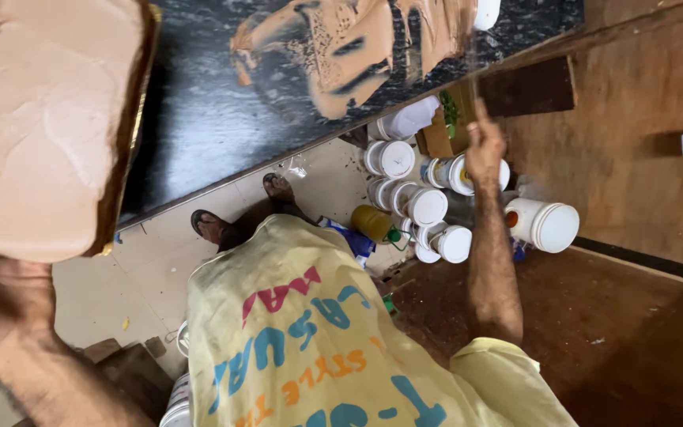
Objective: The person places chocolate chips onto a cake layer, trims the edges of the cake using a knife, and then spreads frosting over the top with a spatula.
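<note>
The left hand (1,296) is at the near left. It is blurry, so I cannot tell how its fingers sit, but it looks like it holds up a flat board (49,119). The board is heaped with thick, smooth, light brown paste (37,150). The board fills the top left of the view.

The right hand (485,146) reaches out to the far right. Its fingers are closed around a thin tool (472,75). The tool is blurry and I cannot tell what kind it is. It points up to a big dark slab (199,119). The slab is black with small pale specks. It runs from the left to the far right at a slant. Brown paste is smeared on the slab (341,55) in wide, messy strokes, right by the tip of the tool.

Below the slab, many white jars (420,202) with round lids stand close together on the floor (152,269). One bigger white jar (547,225) stands to the right of them. A yellow bottle (373,223) lies near the jars. The floor has pale tiles.

The person wears a yellow shirt (302,340) with bright letters. Two feet in sandals (213,227) stand on the tiles, just next to the slab. Brown wood panels (642,95) are on the right.
</note>
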